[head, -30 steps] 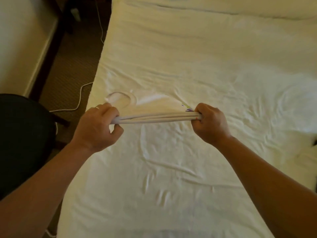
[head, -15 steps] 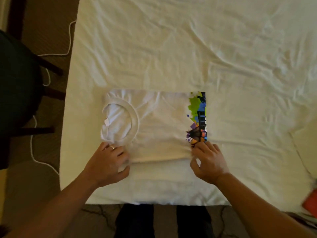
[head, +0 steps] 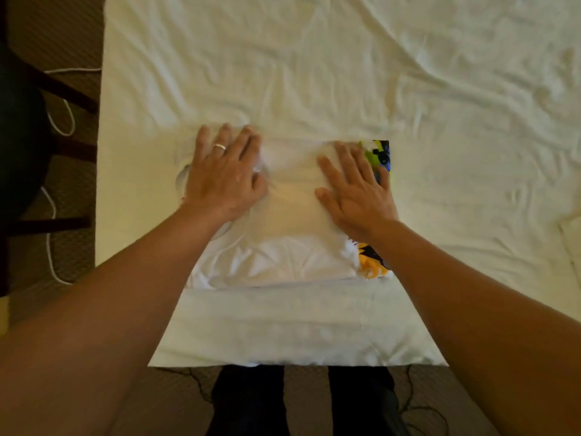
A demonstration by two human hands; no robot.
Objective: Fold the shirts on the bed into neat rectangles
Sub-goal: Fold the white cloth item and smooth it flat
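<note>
A white shirt (head: pixel 292 234) with a colourful print along its right edge lies folded into a rectangle on the bed (head: pixel 314 73), near the foot edge. My left hand (head: pixel 223 174), with a ring on one finger, lies flat with spread fingers on the shirt's left part, over the collar. My right hand (head: pixel 355 190) presses flat on the right part, partly covering the print. Both palms are down and nothing is gripped.
The bed's white sheet is wrinkled all around the shirt. A dark chair (head: pixel 22 146) and a white cable (head: pixel 50 215) are on the carpet to the left. My dark trouser legs (head: pixel 301 401) stand at the bed's foot edge.
The folded shirt went from being held up between both hands to lying on the bed. My hands then let go of its near edge and now lie flat on top.
</note>
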